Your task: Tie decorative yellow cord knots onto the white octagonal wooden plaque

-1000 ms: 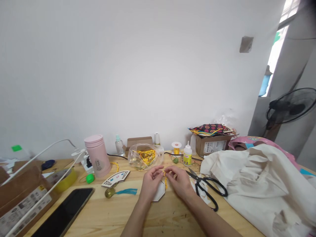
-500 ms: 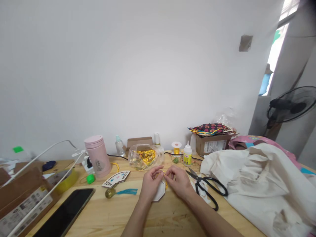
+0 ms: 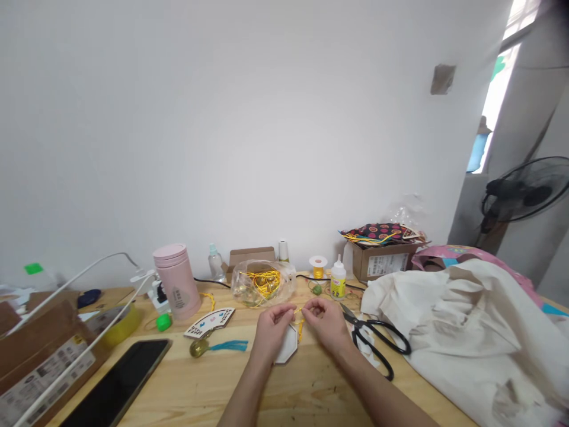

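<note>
Wooden tabletop (image 3: 249,397), light grain, set against a white wall (image 3: 222,118) with a rough patch (image 3: 443,79) high on the right. Both hands are low at table centre, neither spread: the left hand (image 3: 271,332) and right hand (image 3: 326,325) each pinch a thin yellow cord (image 3: 299,311) between thumb and fingertips, the two pinches close together. A short length of the cord hangs just beside a white hexagonal plaque (image 3: 287,345), which lies flat on the table, partly under the left hand. Behind the hands: a clear plastic bag (image 3: 262,283) of tangled yellow cord, a small spool of gold cord (image 3: 317,267) and an upright glue bottle (image 3: 338,279). To the right, black-handled scissors (image 3: 377,347) lie near the right hand. To the left are a fan-shaped cutout (image 3: 208,322), a teal tassel (image 3: 229,346), a pink flask (image 3: 176,281), a green cap (image 3: 163,322) and a dark smartphone (image 3: 120,382). A cardboard box (image 3: 40,356) sits at the left edge. At right, a heap of cream cloth (image 3: 444,332) covers the table end, with a second cardboard box (image 3: 382,264) behind it. A black standing fan (image 3: 524,190) stands beside a bright window (image 3: 493,107).
</note>
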Tool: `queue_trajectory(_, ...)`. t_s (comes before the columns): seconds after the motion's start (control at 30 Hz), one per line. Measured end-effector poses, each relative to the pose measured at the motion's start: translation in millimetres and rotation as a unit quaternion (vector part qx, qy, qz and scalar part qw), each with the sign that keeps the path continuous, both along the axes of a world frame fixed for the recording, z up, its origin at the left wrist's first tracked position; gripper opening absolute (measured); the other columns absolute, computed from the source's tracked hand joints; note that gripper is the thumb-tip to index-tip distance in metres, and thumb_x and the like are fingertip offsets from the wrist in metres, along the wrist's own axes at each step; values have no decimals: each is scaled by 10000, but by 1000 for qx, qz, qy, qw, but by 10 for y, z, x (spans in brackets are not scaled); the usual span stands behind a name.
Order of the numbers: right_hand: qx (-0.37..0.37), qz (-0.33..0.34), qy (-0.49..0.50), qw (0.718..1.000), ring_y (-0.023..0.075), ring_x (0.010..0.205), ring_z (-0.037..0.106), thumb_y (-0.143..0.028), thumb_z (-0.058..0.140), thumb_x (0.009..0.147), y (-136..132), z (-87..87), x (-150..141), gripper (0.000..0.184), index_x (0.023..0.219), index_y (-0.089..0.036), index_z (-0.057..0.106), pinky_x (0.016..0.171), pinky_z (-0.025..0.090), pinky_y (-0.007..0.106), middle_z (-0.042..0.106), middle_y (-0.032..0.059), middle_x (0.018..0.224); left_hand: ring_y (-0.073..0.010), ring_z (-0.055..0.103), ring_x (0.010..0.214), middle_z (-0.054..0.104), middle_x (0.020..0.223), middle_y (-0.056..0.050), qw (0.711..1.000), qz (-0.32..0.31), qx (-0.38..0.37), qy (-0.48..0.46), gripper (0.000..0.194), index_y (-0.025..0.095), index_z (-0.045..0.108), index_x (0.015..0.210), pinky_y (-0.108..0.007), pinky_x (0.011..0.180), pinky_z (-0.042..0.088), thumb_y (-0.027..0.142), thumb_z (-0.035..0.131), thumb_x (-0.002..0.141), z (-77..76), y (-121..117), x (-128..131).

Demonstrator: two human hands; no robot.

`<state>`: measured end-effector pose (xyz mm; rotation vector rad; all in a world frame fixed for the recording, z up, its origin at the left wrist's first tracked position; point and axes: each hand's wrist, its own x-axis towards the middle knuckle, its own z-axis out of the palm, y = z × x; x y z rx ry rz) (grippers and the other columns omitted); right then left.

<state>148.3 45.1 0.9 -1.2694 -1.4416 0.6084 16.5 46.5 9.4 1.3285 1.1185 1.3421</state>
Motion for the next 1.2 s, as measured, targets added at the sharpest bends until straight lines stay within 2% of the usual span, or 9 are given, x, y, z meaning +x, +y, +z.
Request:
queue_trajectory(0.13, -30, 25, 129, 991, 84, 443, 443, -221, 556, 559, 39, 7, 1, 78, 556, -144, 545, 454, 355, 202, 527, -18, 506, -181, 577, 590, 668, 612, -62, 1000, -7, -18, 17, 195, 107, 658, 649, -253, 553, 419, 258, 628, 530, 2, -6, 5)
queue_trajectory(0.27, -36, 41, 160, 986, 87, 475, 474, -225, 583, 540, 38, 34, 1, 104, 581, -145, 530, 462, 375, 200, 547, -9, 552, -152, 539, 487, 649, 547, -56, 999, 5, -37, 35, 241, 90, 655, 637, -228, 464, 382, 291, 653, 505, -33, 7, 1)
queue_trajectory(0.5, -93, 101, 245, 960, 51, 385, 410, -230, 634, 509, 32, 41, 17, 179, 642, -142, 553, 372, 302, 168, 547, -27, 502, -170, 556, 582, 667, 682, -77, 997, -60, -14, 45, 272, 109, 662, 722, -236, 519, 396, 304, 640, 533, -37, -16, 29)
queue_trajectory(0.6, -101, 122, 253, 954, 44, 375, 404, -239, 647, 506, 26, 35, 7, 193, 644, -144, 552, 373, 303, 166, 546, -34, 492, -146, 532, 525, 658, 628, -60, 997, -65, -25, 41, 255, 102, 659, 701, -223, 487, 378, 298, 633, 541, -18, -30, 33)
queue_trajectory(0.73, -84, 129, 222, 963, 63, 408, 443, -236, 638, 522, 25, 6, -7, 171, 643, -147, 557, 399, 333, 177, 545, -33, 491, -97, 456, 401, 606, 489, -13, 996, -54, -58, 36, 226, 96, 638, 637, -194, 401, 320, 294, 638, 528, -18, -23, 20)
queue_trajectory(0.87, -40, 108, 173, 978, 85, 479, 485, -203, 610, 535, 21, 13, -12, 109, 621, -146, 574, 461, 376, 196, 554, -18, 529, -85, 430, 364, 562, 425, 16, 997, -11, -65, 28, 205, 95, 611, 568, -184, 373, 290, 282, 652, 494, -25, -5, -2)
queue_trajectory(0.97, -39, 88, 182, 979, 73, 458, 452, -180, 598, 518, -2, 74, -7, 77, 575, -146, 560, 437, 355, 184, 528, -29, 515, -91, 440, 362, 565, 428, 17, 997, 18, -69, 16, 223, 95, 609, 587, -189, 373, 298, 286, 658, 484, -24, 2, -16)
queue_trajectory(1.07, -87, 94, 249, 960, 46, 387, 372, -172, 581, 512, -35, 140, 11, 85, 578, -151, 532, 366, 287, 163, 477, -58, 469, -102, 461, 372, 580, 437, 10, 997, 14, -71, 2, 228, 99, 615, 590, -199, 388, 320, 293, 663, 482, -22, 7, -19)
queue_trajectory(1.2, -150, 152, 403, 890, 34, 350, 303, -149, 523, 521, -57, 192, 80, 95, 614, -163, 504, 347, 244, 158, 409, -82, 438, -105, 473, 376, 583, 429, 9, 998, 13, -67, -8, 209, 108, 624, 557, -203, 393, 328, 283, 680, 458, -13, 7, -18)
